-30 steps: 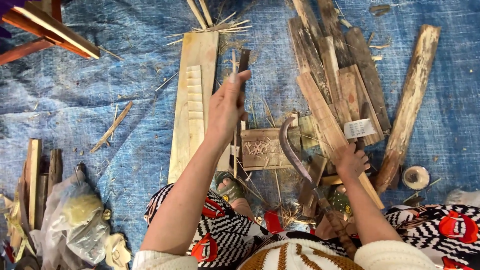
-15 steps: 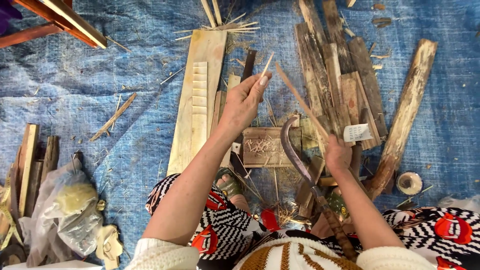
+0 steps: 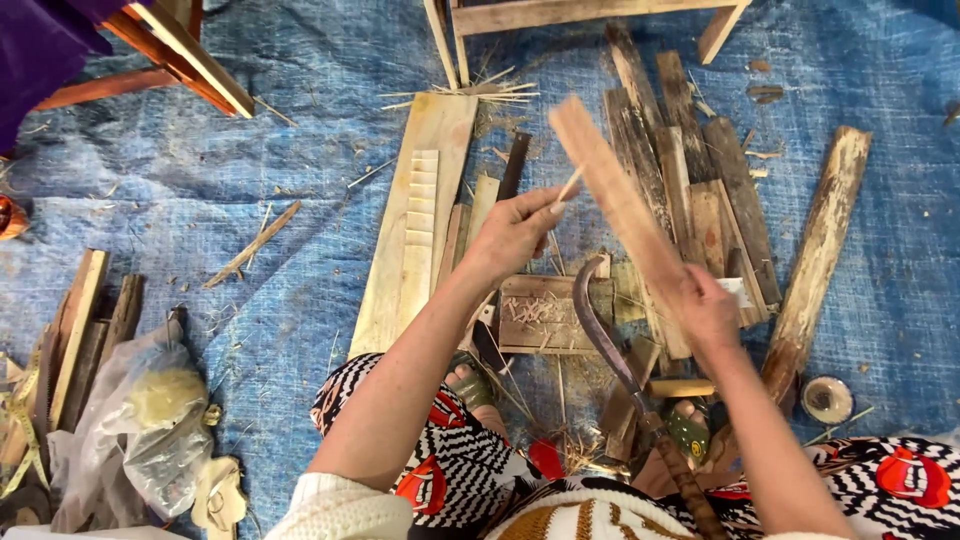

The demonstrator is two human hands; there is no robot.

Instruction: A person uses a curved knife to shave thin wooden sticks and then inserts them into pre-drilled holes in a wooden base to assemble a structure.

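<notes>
Fingers of right hand (image 3: 708, 308) clamped on wooden slat (image 3: 612, 192), left hand (image 3: 515, 232) pinching thin splinter (image 3: 569, 186)

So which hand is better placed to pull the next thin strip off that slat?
Probably the left hand: it pinches a thin sliver right beside the wooden slat, its fingers free to peel. The right hand grips the slat's lower end and seems needed to steady it above the curved blade.
</notes>
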